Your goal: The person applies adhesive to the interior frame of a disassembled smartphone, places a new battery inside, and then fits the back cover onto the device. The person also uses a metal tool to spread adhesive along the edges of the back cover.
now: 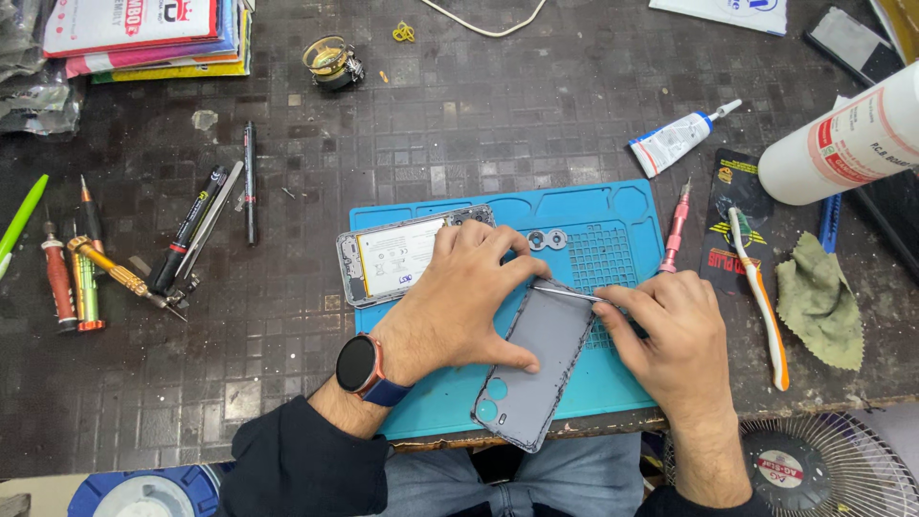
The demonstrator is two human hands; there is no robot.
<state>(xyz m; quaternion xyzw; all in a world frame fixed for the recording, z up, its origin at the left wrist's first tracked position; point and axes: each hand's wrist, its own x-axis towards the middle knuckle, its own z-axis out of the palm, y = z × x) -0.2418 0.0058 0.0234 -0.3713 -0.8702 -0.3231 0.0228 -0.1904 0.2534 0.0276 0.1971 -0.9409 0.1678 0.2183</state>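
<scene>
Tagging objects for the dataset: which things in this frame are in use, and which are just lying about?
In use:
- left hand, pressing down the grey back cover
- right hand, working tweezers at the cover's edge
- blue mat
- opened phone body

Lying about:
- glue tube
- white bottle
- toothbrush
- green cloth
- pink screwdriver
- screwdrivers at left
- small fan

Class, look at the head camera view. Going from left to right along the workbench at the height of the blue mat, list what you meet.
Green pen → row of screwdrivers → tweezers → opened phone body → left hand → phone back cover → right hand → pink screwdriver → toothbrush → green cloth.
</scene>
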